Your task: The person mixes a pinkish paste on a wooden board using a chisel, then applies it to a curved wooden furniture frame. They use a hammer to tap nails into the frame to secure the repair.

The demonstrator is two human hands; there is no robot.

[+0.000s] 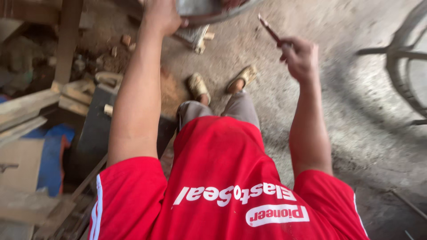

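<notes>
Your left hand (161, 15) is up at the top edge of the view, closed on the rim of a grey metal pan (209, 11). Only a curved slice of that pan shows, so you cannot tell how deep or how full it is. It looks like stiff sheet metal, thin at the lip, so it should not flex, though a smooth rim can slip in a one-handed grip. It is probably safest to take it with the fingers hooked over the edge and the thumb underneath.

Your right hand (300, 55) is curled shut around a thin reddish pencil-like stick (269, 29), which points up and towards the pan and stops just short of it. The stick looks light, rigid and easy to snap, so hold it low on the shaft, close to the fist.

Below you are sandalled feet (220, 84) on a dusty concrete floor (356, 115), wood offcuts (26, 106) on your left, and a wheel (407, 66) on your right.
</notes>
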